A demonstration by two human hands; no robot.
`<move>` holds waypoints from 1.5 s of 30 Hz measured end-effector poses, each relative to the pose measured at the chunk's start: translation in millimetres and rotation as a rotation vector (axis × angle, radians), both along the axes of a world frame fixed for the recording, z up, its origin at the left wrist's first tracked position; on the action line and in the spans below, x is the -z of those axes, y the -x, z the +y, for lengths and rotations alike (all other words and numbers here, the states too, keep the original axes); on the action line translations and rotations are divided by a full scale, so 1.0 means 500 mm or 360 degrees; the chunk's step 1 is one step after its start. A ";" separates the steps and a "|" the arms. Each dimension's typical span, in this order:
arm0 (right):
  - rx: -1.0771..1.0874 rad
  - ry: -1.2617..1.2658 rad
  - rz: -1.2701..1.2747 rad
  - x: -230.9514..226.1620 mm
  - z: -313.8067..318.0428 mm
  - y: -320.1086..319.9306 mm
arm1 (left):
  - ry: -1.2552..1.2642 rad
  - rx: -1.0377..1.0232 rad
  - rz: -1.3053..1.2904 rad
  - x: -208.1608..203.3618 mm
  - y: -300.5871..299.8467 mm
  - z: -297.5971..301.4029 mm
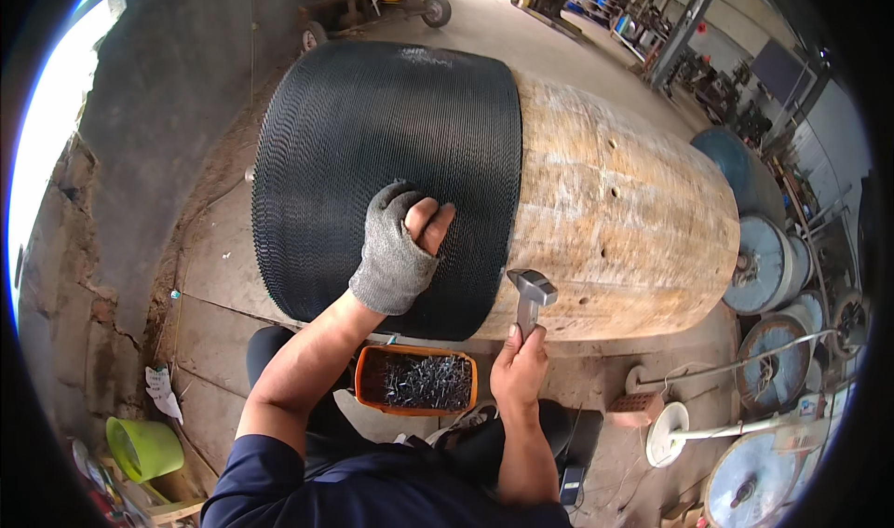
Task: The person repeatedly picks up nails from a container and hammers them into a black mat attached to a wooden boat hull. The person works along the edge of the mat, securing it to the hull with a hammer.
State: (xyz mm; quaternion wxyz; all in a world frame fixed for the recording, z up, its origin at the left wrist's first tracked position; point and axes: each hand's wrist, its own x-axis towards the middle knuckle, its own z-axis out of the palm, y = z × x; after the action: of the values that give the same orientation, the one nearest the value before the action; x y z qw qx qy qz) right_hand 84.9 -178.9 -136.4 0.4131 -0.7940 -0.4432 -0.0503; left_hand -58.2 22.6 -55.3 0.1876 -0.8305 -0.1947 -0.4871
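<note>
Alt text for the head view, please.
A person's bare right hand grips a grey metal hammer by a large, weathered tan cylinder; the grey-gloved left hand, some fingers bare, is curled at the cylinder's black ridged covering. Nearer the person sits an orange rectangular bin of small, dark nail-like pieces.

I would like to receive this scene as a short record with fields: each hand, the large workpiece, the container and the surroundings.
Left hand: in a grey glove with some fingertips bare, in front of the black ridged covering; grip and contact unclear
Right hand: bare, holding a hammer by its handle, head up
Workpiece: large pale-brown cylinder, its left part wrapped in the covering
Container: orange tray with many small metal pieces
Surroundings: green bucket lower left, reddish brick right
</note>
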 end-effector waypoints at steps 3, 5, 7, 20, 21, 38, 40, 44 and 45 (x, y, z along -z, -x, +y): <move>-0.0109 -0.0428 0.0149 0.004 -0.043 0.016 | -0.0058 0.0057 -0.0010 0.005 -0.008 -0.001; -0.0207 -0.0937 0.0225 -0.001 -0.036 0.027 | -0.0028 0.0063 0.0010 0.005 -0.007 0.000; -0.0217 -0.1029 0.0073 -0.004 -0.018 0.015 | 0.0017 0.0080 0.0015 -0.002 -0.005 0.002; 0.0042 -0.0126 -0.0095 -0.014 0.025 -0.004 | -0.0018 0.0087 0.0018 -0.001 -0.010 0.013; -0.0060 -0.0263 0.0060 -0.020 0.004 0.002 | -0.0037 0.0069 0.0017 -0.007 -0.011 0.015; -0.0008 -0.0313 0.0275 0.048 -0.039 -0.014 | 0.0447 0.0474 0.0019 0.050 -0.104 -0.140; -0.0025 -0.0302 0.0286 0.039 -0.043 -0.017 | 0.0608 0.0422 0.0036 0.070 -0.112 -0.151; -0.0044 -0.0285 0.0267 0.040 -0.054 -0.024 | 0.0672 0.0416 0.0032 0.060 -0.119 -0.151; -0.0051 -0.0289 0.0300 0.041 -0.054 -0.025 | 0.0723 0.0427 0.0029 0.060 -0.120 -0.151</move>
State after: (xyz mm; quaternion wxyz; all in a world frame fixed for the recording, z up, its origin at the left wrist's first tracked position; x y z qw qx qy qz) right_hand 97.2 -206.1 -157.0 0.5238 -0.7473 -0.4088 -0.0088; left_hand 1.8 -52.7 -85.1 -0.0682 -0.8739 -0.1854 -0.4441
